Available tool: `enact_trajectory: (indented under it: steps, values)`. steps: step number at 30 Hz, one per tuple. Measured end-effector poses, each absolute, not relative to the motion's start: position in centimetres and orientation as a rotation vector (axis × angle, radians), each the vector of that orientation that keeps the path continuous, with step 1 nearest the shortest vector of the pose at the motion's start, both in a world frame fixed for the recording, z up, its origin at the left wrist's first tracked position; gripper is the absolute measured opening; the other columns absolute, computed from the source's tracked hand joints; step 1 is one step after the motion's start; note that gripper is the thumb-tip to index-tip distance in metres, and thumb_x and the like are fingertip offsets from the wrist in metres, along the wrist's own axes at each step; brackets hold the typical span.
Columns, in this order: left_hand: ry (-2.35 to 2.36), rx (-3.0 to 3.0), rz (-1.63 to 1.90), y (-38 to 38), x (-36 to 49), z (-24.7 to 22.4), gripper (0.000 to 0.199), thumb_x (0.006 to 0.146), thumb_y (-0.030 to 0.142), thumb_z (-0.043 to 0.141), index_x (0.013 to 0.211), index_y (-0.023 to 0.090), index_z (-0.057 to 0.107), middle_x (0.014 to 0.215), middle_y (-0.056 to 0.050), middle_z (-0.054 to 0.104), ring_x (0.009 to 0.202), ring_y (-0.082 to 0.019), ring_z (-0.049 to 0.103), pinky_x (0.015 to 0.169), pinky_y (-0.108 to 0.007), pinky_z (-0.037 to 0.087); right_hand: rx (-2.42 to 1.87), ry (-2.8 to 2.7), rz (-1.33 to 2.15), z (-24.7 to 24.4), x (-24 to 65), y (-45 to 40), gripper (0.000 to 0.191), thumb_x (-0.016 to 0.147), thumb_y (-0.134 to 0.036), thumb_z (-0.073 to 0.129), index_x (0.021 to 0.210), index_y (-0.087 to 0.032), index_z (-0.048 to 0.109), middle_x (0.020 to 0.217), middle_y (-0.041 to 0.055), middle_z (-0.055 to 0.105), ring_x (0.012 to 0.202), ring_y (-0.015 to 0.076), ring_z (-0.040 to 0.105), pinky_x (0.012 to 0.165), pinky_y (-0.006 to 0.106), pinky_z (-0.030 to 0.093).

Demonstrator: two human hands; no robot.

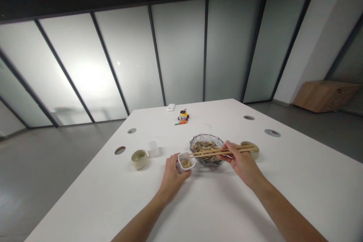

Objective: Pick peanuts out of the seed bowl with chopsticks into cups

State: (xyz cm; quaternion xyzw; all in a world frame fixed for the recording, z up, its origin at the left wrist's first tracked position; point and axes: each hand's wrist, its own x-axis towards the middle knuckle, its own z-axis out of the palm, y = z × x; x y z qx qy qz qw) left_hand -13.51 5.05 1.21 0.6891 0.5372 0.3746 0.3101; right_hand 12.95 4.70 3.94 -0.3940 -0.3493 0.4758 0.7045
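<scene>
My left hand (173, 176) is closed around a small white square cup (179, 167), tilted so its opening faces me. Small yellowish-brown pieces (186, 163) lie inside it. In my right hand (243, 165) is a pair of wooden chopsticks (206, 152), pointing left, with their tips at the cup's rim. Whether the tips pinch anything is too small to tell. Below and behind the chopsticks stands a clear scalloped glass bowl (195, 138), holding many brown and dark striped pieces (206, 146) that look like seeds or shells. The right hand is just above the bowl's right rim.
A beige round cup (140, 160) and a white square cup (152, 149) stand to the left. Another beige cup (255, 152) sits behind my right hand. Farther back are a yellow toy vehicle (183, 115), an orange toy screwdriver (183, 122) and a white box-shaped device (171, 107). Round holes pierce the tabletop (93, 196).
</scene>
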Motion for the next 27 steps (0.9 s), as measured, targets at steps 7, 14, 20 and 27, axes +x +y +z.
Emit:
enact_trajectory:
  steps: [7, 14, 20, 27]
  values:
    - [1.368, 1.811, 1.08, 5.2, -13.6, 0.8, 0.06, 0.073, 0.012, 0.074, 0.131, 0.024, 0.064, 0.131, -0.008, 0.066, 0.126, -0.028, 0.055, 0.105, -0.04, 0.049, -0.865, -0.803, 0.938, 4.4, 13.3, 4.7, 0.044, 0.07, -0.061, 0.094, 0.07, -0.021, 0.076, 0.076, 0.0023, 0.073, 0.072, 0.0204, 0.073, 0.067, 0.04, 0.073]
    - [1.41, 1.821, 1.051, 5.1, -13.6, 0.9, 0.054, 0.077, 0.015, 0.075, 0.13, 0.021, 0.064, 0.127, -0.009, 0.066, 0.122, -0.028, 0.057, 0.103, -0.04, 0.048, -1.163, -1.121, 0.356, 5.5, 14.7, 4.1, 0.054, 0.089, -0.074, 0.07, 0.074, -0.022, 0.074, 0.074, 0.0065, 0.075, 0.067, 0.024, 0.073, 0.068, 0.041, 0.063]
    - [1.444, 1.81, 1.009, 5.1, -13.6, 0.8, 0.053, 0.079, 0.02, 0.076, 0.13, 0.021, 0.062, 0.125, -0.01, 0.065, 0.12, -0.029, 0.058, 0.102, -0.041, 0.049, -1.193, -1.418, -0.039, 5.8, 13.9, 3.4, 0.053, 0.102, -0.066, 0.054, 0.071, -0.026, 0.07, 0.068, 0.0044, 0.071, 0.063, 0.0215, 0.065, 0.063, 0.036, 0.05]
    - [1.439, 1.814, 1.003, 5.0, -13.6, 0.7, 0.051, 0.08, 0.023, 0.074, 0.129, 0.022, 0.062, 0.123, -0.009, 0.065, 0.115, -0.028, 0.058, 0.099, -0.04, 0.049, -1.201, -1.464, 0.031, 5.3, 13.6, 3.3, 0.052, 0.102, -0.067, 0.054, 0.075, -0.026, 0.07, 0.074, 0.0047, 0.072, 0.067, 0.0222, 0.066, 0.065, 0.036, 0.05]
